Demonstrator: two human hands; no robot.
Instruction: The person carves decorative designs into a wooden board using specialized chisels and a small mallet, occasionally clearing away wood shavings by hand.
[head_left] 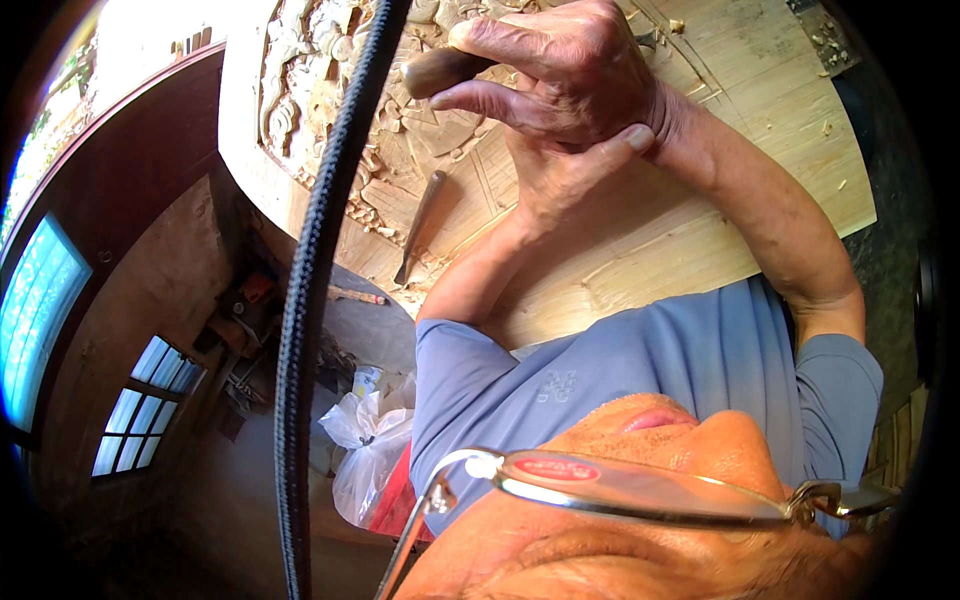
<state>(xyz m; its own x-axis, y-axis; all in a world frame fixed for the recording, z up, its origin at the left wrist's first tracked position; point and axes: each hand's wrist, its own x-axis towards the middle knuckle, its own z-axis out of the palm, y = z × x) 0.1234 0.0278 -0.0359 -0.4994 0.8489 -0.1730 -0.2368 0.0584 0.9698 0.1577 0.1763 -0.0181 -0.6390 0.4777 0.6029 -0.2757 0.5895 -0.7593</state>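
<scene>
Brown round-ended wooden handle [437, 73], pinched in my right hand [588, 75], best steadied, I judge, by my left hand [562, 178], whose hold I cannot tell, over pale carved wooden panel [440, 135].

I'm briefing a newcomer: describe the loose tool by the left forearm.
Start at the pale wooden board. Left of the left forearm, near carving and shavings, lies a slim dark tool. Unlike the thick handle gripped by the right hand, it lies untouched.
</scene>
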